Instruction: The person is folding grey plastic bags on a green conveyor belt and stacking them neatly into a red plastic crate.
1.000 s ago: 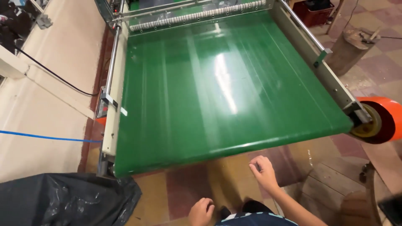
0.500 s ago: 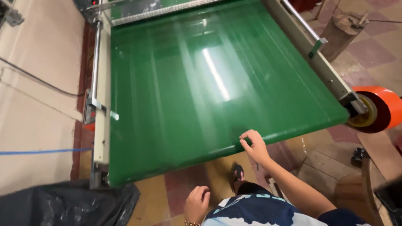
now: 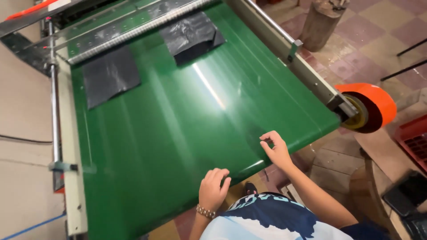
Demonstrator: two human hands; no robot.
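A: Left hand (image 3: 212,190)?
B: Curled loosely, fingers bent and half apart, resting on near edge of green belt (image 3: 178,129). Holding nothing. Bead bracelet (image 3: 205,211) at wrist.
A: Right hand (image 3: 276,149)?
B: Fingers hooked, thumb and forefinger close together, touching belt near its front right corner. Cannot tell if pinching anything; no object visible in it.
A: Changes since half a second ago?
B: Left hand up from below the belt edge, now on it. Right hand about the same spot on belt edge. Two black bags (image 3: 111,75) now in view at far end of belt, not seen earlier.
A: Counts?
B: Two hands, one belt, two black bags: one far left, one (image 3: 191,35) far centre, both under the metal bar (image 3: 133,31). One orange roll (image 3: 371,106) at right end of front roller, just beside belt corner. One wooden stump (image 3: 322,20) on tiled floor, far right.
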